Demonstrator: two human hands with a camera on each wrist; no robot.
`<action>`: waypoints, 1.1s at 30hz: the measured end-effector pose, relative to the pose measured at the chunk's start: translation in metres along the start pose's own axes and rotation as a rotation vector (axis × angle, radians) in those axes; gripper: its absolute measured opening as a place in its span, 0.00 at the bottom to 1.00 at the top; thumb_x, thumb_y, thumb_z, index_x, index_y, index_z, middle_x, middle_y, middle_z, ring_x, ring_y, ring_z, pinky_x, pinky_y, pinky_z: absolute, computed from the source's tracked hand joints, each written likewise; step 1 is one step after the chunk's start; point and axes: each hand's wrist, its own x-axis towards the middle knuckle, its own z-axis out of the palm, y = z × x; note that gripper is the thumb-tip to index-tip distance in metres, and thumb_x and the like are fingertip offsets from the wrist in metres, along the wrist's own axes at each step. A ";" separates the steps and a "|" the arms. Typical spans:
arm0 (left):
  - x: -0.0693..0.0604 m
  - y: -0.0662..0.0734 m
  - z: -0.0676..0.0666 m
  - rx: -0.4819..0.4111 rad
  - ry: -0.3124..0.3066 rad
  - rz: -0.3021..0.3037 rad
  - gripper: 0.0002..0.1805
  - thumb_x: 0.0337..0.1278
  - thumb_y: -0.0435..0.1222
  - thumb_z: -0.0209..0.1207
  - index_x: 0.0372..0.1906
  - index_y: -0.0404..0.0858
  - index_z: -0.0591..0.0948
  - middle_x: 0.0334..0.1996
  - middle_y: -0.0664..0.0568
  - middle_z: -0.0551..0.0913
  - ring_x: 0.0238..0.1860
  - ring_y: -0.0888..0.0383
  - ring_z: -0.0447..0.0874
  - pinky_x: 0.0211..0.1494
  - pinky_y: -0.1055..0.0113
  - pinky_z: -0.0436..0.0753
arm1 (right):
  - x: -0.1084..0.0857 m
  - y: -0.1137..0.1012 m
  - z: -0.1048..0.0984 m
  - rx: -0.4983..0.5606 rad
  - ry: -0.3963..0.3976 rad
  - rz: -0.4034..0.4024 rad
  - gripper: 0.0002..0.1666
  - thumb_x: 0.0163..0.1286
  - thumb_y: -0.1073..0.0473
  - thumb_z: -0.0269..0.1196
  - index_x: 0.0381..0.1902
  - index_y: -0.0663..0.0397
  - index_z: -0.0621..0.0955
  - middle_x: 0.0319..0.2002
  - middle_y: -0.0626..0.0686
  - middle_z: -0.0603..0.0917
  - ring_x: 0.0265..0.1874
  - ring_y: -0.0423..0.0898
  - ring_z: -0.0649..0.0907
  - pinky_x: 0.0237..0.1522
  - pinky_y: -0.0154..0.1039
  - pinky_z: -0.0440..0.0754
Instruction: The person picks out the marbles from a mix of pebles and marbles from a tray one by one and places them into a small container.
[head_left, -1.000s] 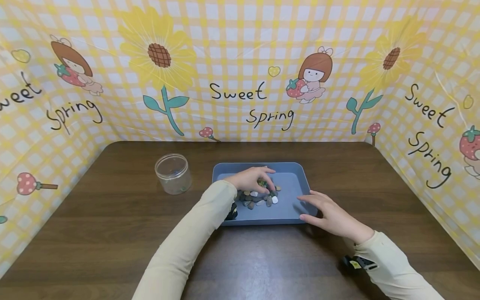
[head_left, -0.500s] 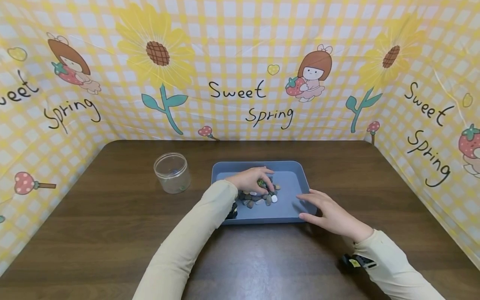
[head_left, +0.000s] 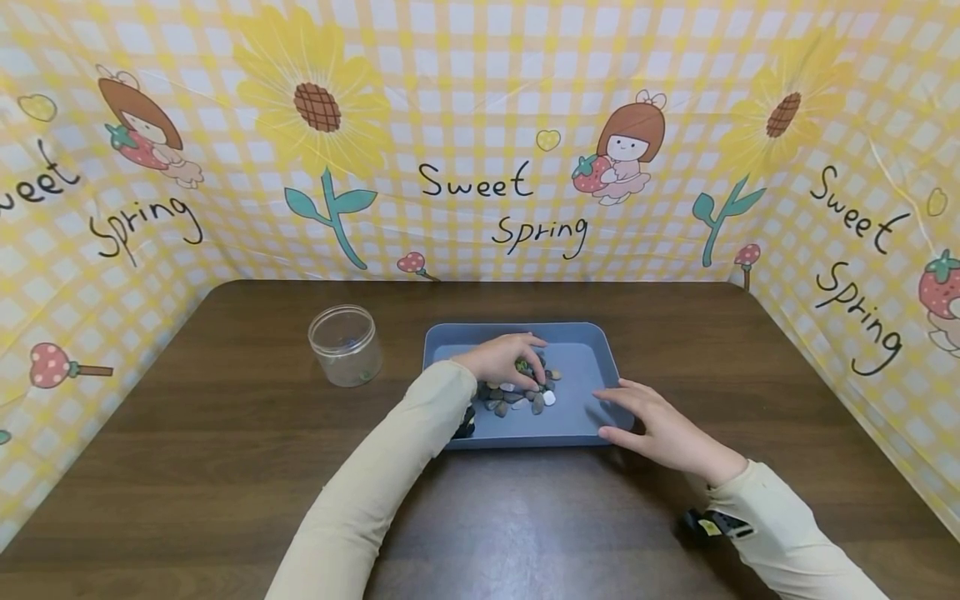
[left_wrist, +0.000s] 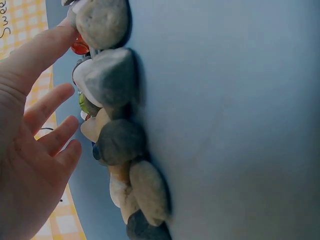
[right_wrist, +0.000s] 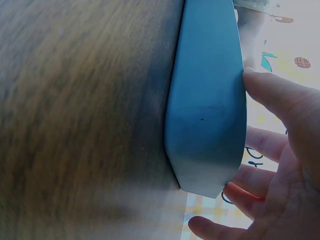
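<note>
In the head view my left hand (head_left: 501,358) reaches over a heap of pebbles (head_left: 517,400) in the left half of a blue tray (head_left: 592,383). Its thumb and one finger point down into the heap, another finger stretches out. By the left wrist view, the thumb tip meets the stones beside an orange bead (left_wrist: 80,46); whether anything is pinched is hidden. A green bead (left_wrist: 83,102) shows lower in the heap. At the tray's right front corner my right hand (head_left: 660,425) spreads loosely. The right wrist view has its thumb touching the tray's rim (right_wrist: 242,55).
A clear round jar (head_left: 347,350) without a lid stands left of the tray, with a few small coloured pieces inside. The brown wooden table (head_left: 225,467) extends around both. A yellow checked cloth (head_left: 480,108) hangs along its back and sides.
The left thumb and finger shift very slightly among the pebbles. The right hand, tray and jar keep their places.
</note>
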 end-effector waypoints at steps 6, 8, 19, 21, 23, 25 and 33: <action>-0.001 0.001 0.000 0.010 0.003 0.003 0.04 0.54 0.39 0.64 0.35 0.47 0.86 0.70 0.50 0.63 0.75 0.48 0.49 0.74 0.52 0.57 | 0.000 0.000 0.000 0.008 -0.002 0.006 0.31 0.64 0.48 0.61 0.61 0.58 0.73 0.60 0.64 0.74 0.66 0.66 0.62 0.61 0.65 0.63; -0.001 0.002 -0.001 0.010 0.003 0.003 0.04 0.54 0.39 0.64 0.35 0.47 0.86 0.70 0.50 0.63 0.74 0.49 0.51 0.74 0.53 0.58 | 0.000 -0.001 0.000 0.009 0.000 0.006 0.31 0.64 0.48 0.61 0.61 0.58 0.73 0.60 0.64 0.74 0.66 0.66 0.62 0.61 0.65 0.63; -0.001 0.004 -0.001 0.019 -0.011 -0.004 0.06 0.55 0.38 0.63 0.37 0.47 0.86 0.70 0.49 0.63 0.73 0.49 0.54 0.73 0.53 0.59 | -0.001 -0.004 -0.002 0.006 0.010 -0.006 0.30 0.64 0.48 0.61 0.60 0.57 0.73 0.59 0.63 0.75 0.66 0.66 0.63 0.60 0.65 0.65; -0.001 0.004 -0.001 0.021 -0.007 -0.002 0.05 0.54 0.38 0.63 0.37 0.47 0.86 0.70 0.49 0.63 0.73 0.49 0.55 0.73 0.53 0.59 | -0.002 -0.004 -0.002 0.004 0.010 -0.010 0.30 0.64 0.48 0.61 0.60 0.57 0.74 0.59 0.63 0.76 0.65 0.67 0.63 0.60 0.66 0.65; -0.001 0.004 -0.001 0.020 -0.006 -0.002 0.05 0.54 0.38 0.64 0.36 0.46 0.86 0.70 0.49 0.63 0.73 0.49 0.55 0.73 0.53 0.60 | -0.002 -0.004 -0.002 0.008 0.006 -0.005 0.30 0.64 0.48 0.61 0.60 0.58 0.73 0.59 0.63 0.75 0.66 0.66 0.63 0.60 0.65 0.65; 0.000 0.004 0.000 0.026 -0.005 0.002 0.05 0.54 0.39 0.64 0.36 0.46 0.87 0.70 0.49 0.63 0.72 0.49 0.56 0.73 0.54 0.60 | -0.001 -0.004 -0.002 0.011 0.002 -0.004 0.30 0.64 0.49 0.61 0.60 0.59 0.73 0.60 0.63 0.75 0.66 0.66 0.62 0.61 0.65 0.64; 0.002 0.004 0.001 0.046 0.005 0.014 0.06 0.54 0.41 0.64 0.36 0.46 0.87 0.69 0.49 0.65 0.72 0.51 0.58 0.72 0.56 0.63 | -0.001 -0.003 -0.002 -0.004 0.007 -0.008 0.30 0.64 0.49 0.61 0.60 0.59 0.74 0.59 0.63 0.76 0.65 0.66 0.63 0.61 0.65 0.65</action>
